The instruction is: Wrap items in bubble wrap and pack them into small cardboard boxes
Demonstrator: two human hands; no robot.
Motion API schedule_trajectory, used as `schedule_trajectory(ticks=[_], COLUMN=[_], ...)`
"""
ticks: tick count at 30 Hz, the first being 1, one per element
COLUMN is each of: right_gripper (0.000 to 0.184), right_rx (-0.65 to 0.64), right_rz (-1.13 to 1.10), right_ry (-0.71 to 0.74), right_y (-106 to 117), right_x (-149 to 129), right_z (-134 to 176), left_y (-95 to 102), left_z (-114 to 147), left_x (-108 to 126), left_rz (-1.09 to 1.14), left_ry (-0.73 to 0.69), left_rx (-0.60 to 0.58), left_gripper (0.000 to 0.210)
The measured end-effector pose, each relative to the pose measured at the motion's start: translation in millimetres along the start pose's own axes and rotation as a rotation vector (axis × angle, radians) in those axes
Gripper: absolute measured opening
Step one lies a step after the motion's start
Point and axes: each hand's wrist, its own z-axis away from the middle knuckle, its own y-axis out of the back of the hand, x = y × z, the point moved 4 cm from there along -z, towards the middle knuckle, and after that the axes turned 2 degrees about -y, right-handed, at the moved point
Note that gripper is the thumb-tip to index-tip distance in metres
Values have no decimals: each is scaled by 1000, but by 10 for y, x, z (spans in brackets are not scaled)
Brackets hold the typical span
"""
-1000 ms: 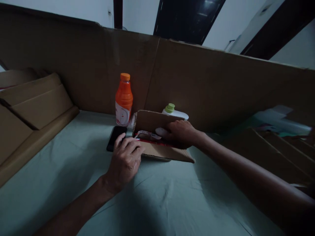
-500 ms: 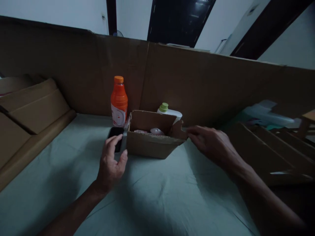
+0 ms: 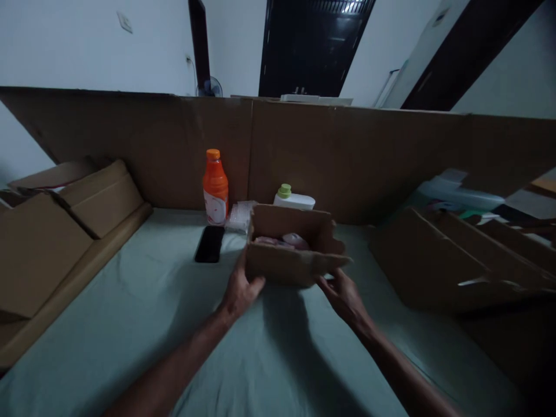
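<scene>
A small open-topped cardboard box [image 3: 278, 263] is held between my two hands, seemingly a little off the cloth. My left hand [image 3: 241, 289] grips its left end, thumb on the front wall and fingers hidden behind. My right hand [image 3: 342, 292] holds the lower right corner, fingers partly under the box. Inside lie pinkish and pale packets [image 3: 295, 240], too dim to name. A black smartphone [image 3: 209, 244] lies left of the box. Behind it are an orange bottle [image 3: 215, 188], a clear bubble-wrap-like packet [image 3: 240, 216] and a white bottle with a green cap [image 3: 294, 201].
A pale green cloth [image 3: 174, 313] covers the surface. A tall cardboard panel [image 3: 369, 150] stands along the back. Larger cardboard boxes flank both sides, one on the left [image 3: 43, 249] and one on the right [image 3: 430, 260] with plastic items on top.
My left hand has moved from over the smartphone to the box's left end. My right hand has shifted under its right corner. The box has come nearer, uncovering the clear packet.
</scene>
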Motion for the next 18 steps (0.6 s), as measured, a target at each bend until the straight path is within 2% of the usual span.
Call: schedule_trajectory(ticks=[2,4,8,11,14,16,18], right_gripper=[34,31,28,40,65,96,126], right_rx=[83,125,78,35,-38,-148,-280], right_rz=[40,41,-5,-16,-81,-178,-292], right_ry=[-17,33,227,318,332,311,267], right_y=[209,260,-50,-243,-277,-301,-360], right_x=[99,49,-264,-309,-163,-59,10], right_z=[392,742,1133,1271,1323,1273,1137], left_y=[-57,41,523,791,988,1143,1236], left_z=[356,681,1025,1173,1368,1462,1462], left_x=[130,206,185,89,-40,-159,-301], left_rz=[9,23,0,-37,-143,-257,-323], left_ry=[-5,26,114,190,274,338,422], left_rx=[-114,-162,6,74,105,162,129], left_gripper=[74,70,62,61,61,63,62])
